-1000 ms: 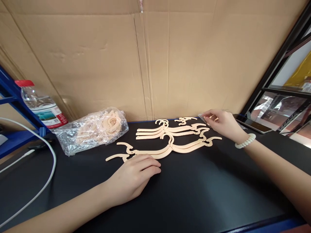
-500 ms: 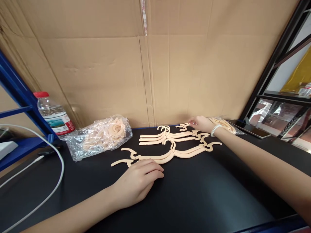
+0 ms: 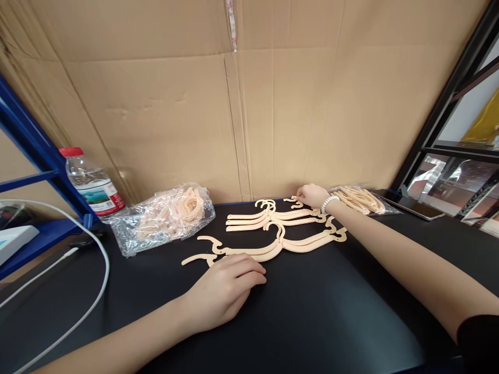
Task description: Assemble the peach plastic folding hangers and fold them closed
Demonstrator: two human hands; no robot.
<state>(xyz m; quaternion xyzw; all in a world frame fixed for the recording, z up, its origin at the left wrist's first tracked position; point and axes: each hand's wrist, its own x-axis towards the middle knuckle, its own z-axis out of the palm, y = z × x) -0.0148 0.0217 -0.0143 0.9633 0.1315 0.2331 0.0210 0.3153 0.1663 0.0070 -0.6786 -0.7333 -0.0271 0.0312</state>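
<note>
My left hand (image 3: 230, 285) lies on the black table, loosely bent with nothing in it, beside the near pair of beige folding hangers (image 3: 307, 246). Its knuckles cover part of their left arms. At the back of the table my right hand (image 3: 312, 196), with a beaded bracelet, has its fingers closed at a small pile of beige hook-shaped hanger pieces (image 3: 297, 204). The fingers partly hide the pieces. Between the hands lies a second group of hangers (image 3: 249, 223), their hooks pointing to the back and their left arms without end pieces.
A clear bag of beige parts (image 3: 167, 215) sits at the left, with a red-capped water bottle (image 3: 95, 187) behind it. Another bag of long beige parts (image 3: 360, 200) and a phone (image 3: 413, 205) lie back right. A white cable (image 3: 105, 275) curves along the left. Cardboard (image 3: 175, 119) stands behind.
My right hand has shifted a little left over the small hook pieces, uncovering more of the right-hand bag. My left hand stays in place. The view has moved slightly.
</note>
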